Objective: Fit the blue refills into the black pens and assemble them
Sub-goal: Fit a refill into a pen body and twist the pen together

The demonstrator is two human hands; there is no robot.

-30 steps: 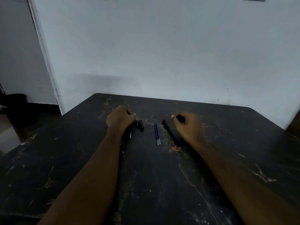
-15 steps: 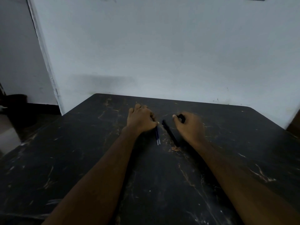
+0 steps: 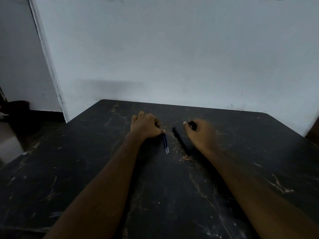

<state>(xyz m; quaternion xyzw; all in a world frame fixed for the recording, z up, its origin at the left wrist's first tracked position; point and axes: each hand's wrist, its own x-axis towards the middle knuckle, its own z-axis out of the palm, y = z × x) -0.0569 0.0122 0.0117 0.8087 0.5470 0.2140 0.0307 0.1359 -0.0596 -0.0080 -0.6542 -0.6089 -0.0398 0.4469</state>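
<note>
Two blue refills (image 3: pixel 165 144) lie side by side on the black marbled table (image 3: pixel 86 169), near its middle. My left hand (image 3: pixel 146 125) rests on their far ends, thumb and fingers pinched on the refills. Just right of them a black pen barrel (image 3: pixel 180 140) lies slanted on the table. My right hand (image 3: pixel 201 133) is curled beside that barrel and holds a small black pen part (image 3: pixel 193 125) between thumb and fingers. The left hand hides whatever lies under it.
A pale wall stands right behind the table's far edge. At the left the table's edge drops to a dim floor with a dark object (image 3: pixel 16 107) by a doorway. The table's right corner lies near a brown edge (image 3: pixel 313 130).
My left hand has moved right, from the small parts at the left onto the far ends of the blue refills. My right hand has stayed where it was with the black part.
</note>
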